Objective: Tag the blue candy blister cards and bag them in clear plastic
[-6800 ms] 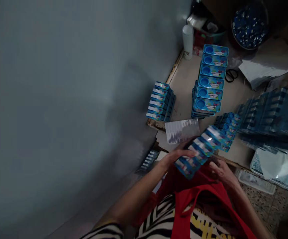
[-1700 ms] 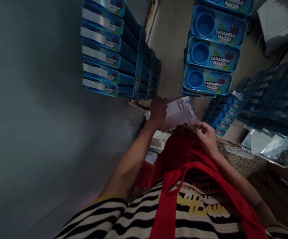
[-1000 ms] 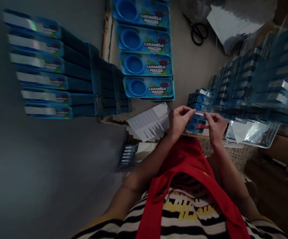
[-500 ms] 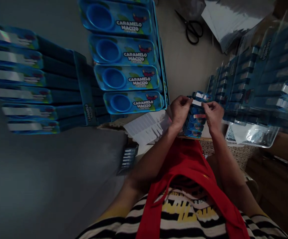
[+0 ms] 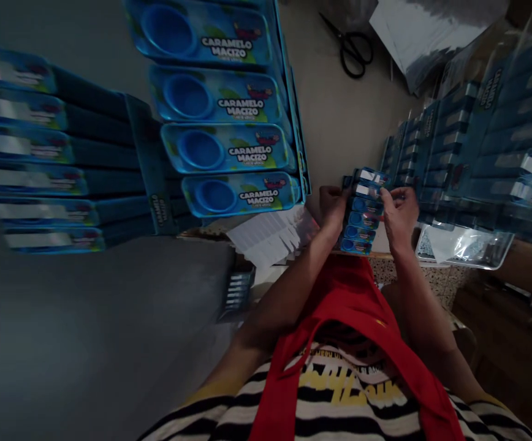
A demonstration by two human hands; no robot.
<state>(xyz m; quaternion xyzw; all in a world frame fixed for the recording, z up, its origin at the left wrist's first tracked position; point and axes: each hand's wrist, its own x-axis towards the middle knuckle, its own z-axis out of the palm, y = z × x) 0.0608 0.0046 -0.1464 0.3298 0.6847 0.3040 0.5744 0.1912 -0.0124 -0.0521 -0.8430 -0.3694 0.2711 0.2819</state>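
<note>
In front of my body lies a row of small blue candy boxes [image 5: 361, 219], with round blue windows on the nearer ones. A white sticker [image 5: 368, 190] lies flat across the second box from the far end, and the farthest box bears a similar white strip. My left hand [image 5: 333, 209] is closed against the left side of the row, its fingertips partly hidden there. My right hand [image 5: 400, 213] has its thumb and curled fingers at the sticker's right end, by the box edge.
Large blue candy displays [image 5: 243, 147] stand left, more wrapped in clear plastic [image 5: 459, 135] right. Sheets of white stickers [image 5: 268, 236] lie left of my left forearm. Black scissors [image 5: 355, 54] rest farther back. A clear tray [image 5: 466, 246] is at right.
The white sticker, held between both hands before, now lies on the second box. My left hand has let go of its end and moved down and left; my right hand has shifted slightly right.
</note>
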